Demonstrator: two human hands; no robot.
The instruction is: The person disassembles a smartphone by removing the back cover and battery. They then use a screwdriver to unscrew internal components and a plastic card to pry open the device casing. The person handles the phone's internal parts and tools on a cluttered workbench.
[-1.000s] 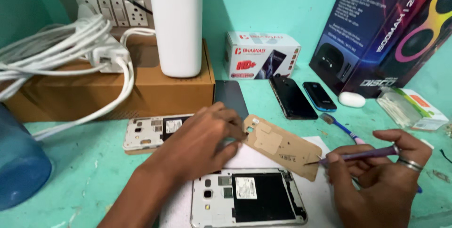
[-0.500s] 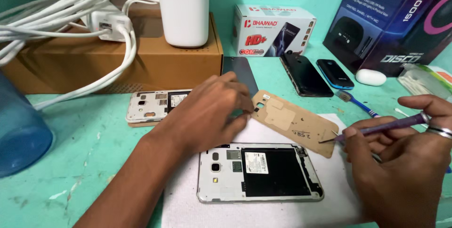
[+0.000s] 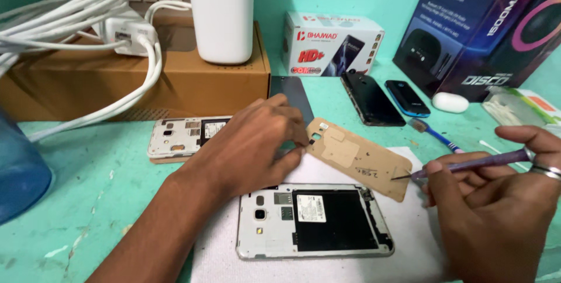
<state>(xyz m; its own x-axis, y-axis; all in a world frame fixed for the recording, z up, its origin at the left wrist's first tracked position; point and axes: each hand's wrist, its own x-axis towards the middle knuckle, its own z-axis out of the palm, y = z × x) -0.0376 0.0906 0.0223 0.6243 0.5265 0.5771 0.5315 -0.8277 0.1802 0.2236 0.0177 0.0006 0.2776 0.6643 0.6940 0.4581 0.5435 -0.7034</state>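
Both hands work on a gold back cover (image 3: 357,157): the left hand (image 3: 257,146) pinches its camera-hole end between thumb and fingertips and lifts it tilted above the desk (image 3: 87,172), while the right hand (image 3: 497,201), a ring on one finger, grips a purple tool (image 3: 473,163) whose thin metal tip touches the cover's far end. That cover is already off; just below it an open phone (image 3: 312,220) lies face down on a white cloth (image 3: 222,259) near the desk's front edge, its battery and board bare, so by my reading the opening is done and work on the cover or the phone's insides is what is left. A second open phone (image 3: 187,137) lies behind the left hand, against a brown carton (image 3: 117,78) that carries a white cylinder (image 3: 221,11) and a plug with thick white cables (image 3: 70,20). Toward the back edge lie a dark phone (image 3: 371,99), a small blue phone (image 3: 407,97), a white phone box (image 3: 333,43) and a big dark speaker box (image 3: 485,26); a toothbrush (image 3: 435,134) lies near the right hand. At the left edge stands a blue jug (image 3: 17,172). Desk and wall are teal, the desk scuffed.
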